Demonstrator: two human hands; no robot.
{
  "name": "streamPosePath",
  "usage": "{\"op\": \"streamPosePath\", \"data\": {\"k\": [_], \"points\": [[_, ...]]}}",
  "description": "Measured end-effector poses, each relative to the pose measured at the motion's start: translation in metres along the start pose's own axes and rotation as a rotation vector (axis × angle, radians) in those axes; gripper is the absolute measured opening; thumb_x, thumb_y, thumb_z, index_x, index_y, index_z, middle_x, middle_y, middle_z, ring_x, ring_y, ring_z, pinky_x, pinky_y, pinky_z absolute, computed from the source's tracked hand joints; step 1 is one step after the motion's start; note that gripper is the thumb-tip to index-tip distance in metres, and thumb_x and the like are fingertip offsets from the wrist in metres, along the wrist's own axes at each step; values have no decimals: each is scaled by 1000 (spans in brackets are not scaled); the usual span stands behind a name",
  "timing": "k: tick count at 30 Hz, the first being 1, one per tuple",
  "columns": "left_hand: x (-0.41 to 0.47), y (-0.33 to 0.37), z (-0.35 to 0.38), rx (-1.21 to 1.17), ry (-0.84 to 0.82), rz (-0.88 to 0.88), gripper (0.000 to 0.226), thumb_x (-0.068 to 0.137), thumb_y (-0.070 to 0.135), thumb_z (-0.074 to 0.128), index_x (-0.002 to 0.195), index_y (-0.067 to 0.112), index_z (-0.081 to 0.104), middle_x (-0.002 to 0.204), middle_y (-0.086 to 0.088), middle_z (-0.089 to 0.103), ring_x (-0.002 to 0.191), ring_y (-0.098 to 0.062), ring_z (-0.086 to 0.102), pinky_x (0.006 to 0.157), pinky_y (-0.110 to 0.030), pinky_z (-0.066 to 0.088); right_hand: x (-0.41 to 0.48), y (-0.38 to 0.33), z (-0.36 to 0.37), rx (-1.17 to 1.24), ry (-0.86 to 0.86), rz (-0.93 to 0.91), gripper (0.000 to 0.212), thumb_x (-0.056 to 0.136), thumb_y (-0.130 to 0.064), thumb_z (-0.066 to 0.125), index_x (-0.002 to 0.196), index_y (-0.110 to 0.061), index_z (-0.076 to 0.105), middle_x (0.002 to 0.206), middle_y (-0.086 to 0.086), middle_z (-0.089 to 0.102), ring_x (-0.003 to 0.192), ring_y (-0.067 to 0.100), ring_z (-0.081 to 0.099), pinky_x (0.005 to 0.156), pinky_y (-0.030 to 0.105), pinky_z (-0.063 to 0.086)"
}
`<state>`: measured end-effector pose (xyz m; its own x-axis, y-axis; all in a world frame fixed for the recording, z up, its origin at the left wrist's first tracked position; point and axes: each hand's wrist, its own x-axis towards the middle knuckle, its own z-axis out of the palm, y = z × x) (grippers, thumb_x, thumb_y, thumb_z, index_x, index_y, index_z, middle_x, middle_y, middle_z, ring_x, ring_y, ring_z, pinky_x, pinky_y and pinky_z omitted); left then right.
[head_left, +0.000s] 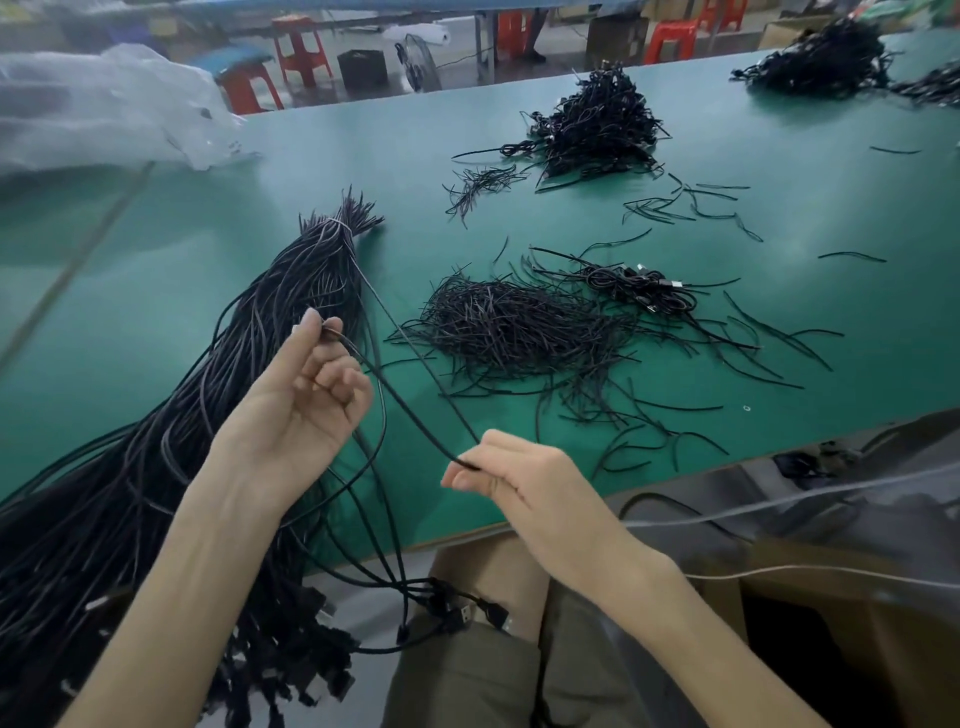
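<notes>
Above near edge of green table (311, 156): one black cable (415, 423), stretched btw hands. L hand (306, 395): raised, cable pinched at fingertips. R hand (514, 483): cable pinched lower, prob. for coiling. Tied bundle (311, 280) laid left as stock; tie pile (519, 322) kept within reach.

both hands (291, 400) (511, 478) pinching one black cable (410, 410), cable bundle (291, 291) left, green table (779, 332)

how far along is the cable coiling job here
Done: a few coiled cables lie beside the tie pile, with a bigger heap farther back. In hand: one cable, pinched by the left hand and the right hand. Left: the thick bundle, seemingly most of the work.
</notes>
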<state>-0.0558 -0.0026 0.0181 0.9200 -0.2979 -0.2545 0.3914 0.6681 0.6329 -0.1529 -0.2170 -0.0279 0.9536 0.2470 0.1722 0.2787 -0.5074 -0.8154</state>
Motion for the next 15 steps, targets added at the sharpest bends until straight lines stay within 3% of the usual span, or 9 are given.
{"op": "streamPosePath", "data": {"k": [4, 6, 9, 12, 15], "points": [[0, -4, 2, -21, -34, -57, 26, 100, 36, 63, 83, 17, 70, 96, 6, 70, 86, -9, 70, 79, -25, 59, -3, -7, 14, -115, -46, -43, 27, 105, -28, 53, 107, -9, 72, 99, -2, 63, 91, 21, 67, 83, 44, 54], [-4, -2, 5, -169, -147, -199, 34, 108, 34, 51, 85, 13, 65, 84, 7, 66, 66, -4, 64, 65, -19, 56, -4, -14, 26, -95, -89, -59, 28, 106, -30, 53, 107, -10, 72, 101, -3, 65, 92, 19, 67, 84, 41, 55], [-11, 4, 8, -411, -381, -445, 41, 114, 36, 35, 91, 10, 56, 69, 8, 45, 43, -2, 32, 40, -20, 34, -11, -22, 42, 40, -174, -68, 30, 107, -31, 52, 107, -11, 73, 103, -7, 69, 95, 7, 66, 86, 22, 51], [-16, 9, 12, -251, -408, -398, 39, 112, 38, 39, 87, 15, 58, 64, 11, 32, 43, -8, 21, 38, -27, 21, -19, -21, 39, 226, -111, -2, 33, 107, -30, 51, 95, -10, 73, 83, -24, 64, 77, -8, 60, 73, 6, 40], [-19, 9, 17, -12, -333, -245, 39, 110, 40, 42, 81, 21, 61, 61, 12, 26, 47, -9, 20, 42, -26, 22, -18, -14, 25, 303, 33, 66, 40, 107, -39, 49, 84, -13, 68, 57, -13, 47, 49, 3, 41, 54, 12, 32]]}}
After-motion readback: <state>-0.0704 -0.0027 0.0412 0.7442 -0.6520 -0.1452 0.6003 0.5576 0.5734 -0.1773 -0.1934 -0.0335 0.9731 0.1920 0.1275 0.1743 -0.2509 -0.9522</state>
